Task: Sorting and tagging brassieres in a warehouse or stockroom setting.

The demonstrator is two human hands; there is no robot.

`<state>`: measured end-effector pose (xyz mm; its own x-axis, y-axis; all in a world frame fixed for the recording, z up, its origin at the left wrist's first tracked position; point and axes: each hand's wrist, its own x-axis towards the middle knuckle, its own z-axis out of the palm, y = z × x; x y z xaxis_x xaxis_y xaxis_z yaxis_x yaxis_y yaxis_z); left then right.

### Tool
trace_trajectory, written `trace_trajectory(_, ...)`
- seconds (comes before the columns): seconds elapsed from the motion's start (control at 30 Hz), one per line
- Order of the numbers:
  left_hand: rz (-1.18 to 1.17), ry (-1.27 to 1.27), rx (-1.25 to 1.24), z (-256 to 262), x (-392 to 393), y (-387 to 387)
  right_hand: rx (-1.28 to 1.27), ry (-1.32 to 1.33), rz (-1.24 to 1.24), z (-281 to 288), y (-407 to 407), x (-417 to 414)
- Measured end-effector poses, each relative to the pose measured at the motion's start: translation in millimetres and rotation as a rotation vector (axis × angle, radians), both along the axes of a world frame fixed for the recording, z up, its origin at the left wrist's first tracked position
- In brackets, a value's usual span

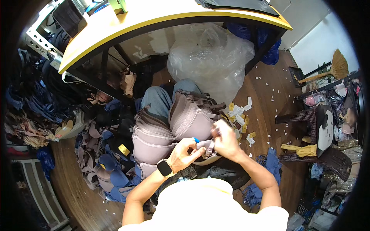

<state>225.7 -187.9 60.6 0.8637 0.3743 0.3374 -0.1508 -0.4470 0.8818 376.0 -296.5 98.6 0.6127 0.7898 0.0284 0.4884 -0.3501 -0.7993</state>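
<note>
A stack of nested mauve bras (pixel 192 124) lies across the lap, its cups forming two rows over the jeans (pixel 156 99). My left hand (pixel 183 154), with a smartwatch on its wrist, pinches the band of the nearest bra (pixel 205 145) between thumb and fingers. Something small and blue (pixel 196 140) shows at a fingertip of this hand; what it is cannot be made out. Close by on the right, my right hand (pixel 226 141) grips the strap end of the same bra, its fingers curled and slightly blurred. The cup under both hands is partly hidden.
Blue and mauve bras (pixel 115 173) are heaped on the floor at left. Paper tags (pixel 240 115) lie scattered at right. A yellow-edged table (pixel 173 14) stands ahead, with a large clear plastic bag (pixel 208 57) beneath. A brown plastic chair (pixel 312 127) is at right.
</note>
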Motion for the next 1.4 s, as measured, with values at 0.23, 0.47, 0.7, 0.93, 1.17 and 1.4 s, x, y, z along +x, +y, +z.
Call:
trace_trajectory(0.23,0.103,-0.049,0.550,2.6,0.6,4.9,-0.319,-0.213,-0.251,28.8,-23.2,49.2)
trace_trajectory(0.47,0.075,-0.184,0.392,-0.6,1.4,-4.6,-0.151,0.299,0.393,16.5,-2.8,17.3)
trace_trajectory(0.7,0.041,-0.306,0.623,2.3,2.1,-2.5,-0.250,0.342,0.520,5.3,10.2,17.4)
trace_trajectory(0.93,0.096,-0.282,0.603,-1.3,0.4,2.3,-0.227,0.231,0.307,-7.0,3.9,-3.5)
trace_trajectory(1.17,0.275,0.116,0.255,26.8,-6.9,-26.1,0.090,0.185,-0.212,3.2,-13.6,41.9)
trace_trajectory(1.4,-0.030,0.304,-0.069,29.5,-10.9,-29.7,0.053,0.045,-0.182,21.9,-36.4,17.4)
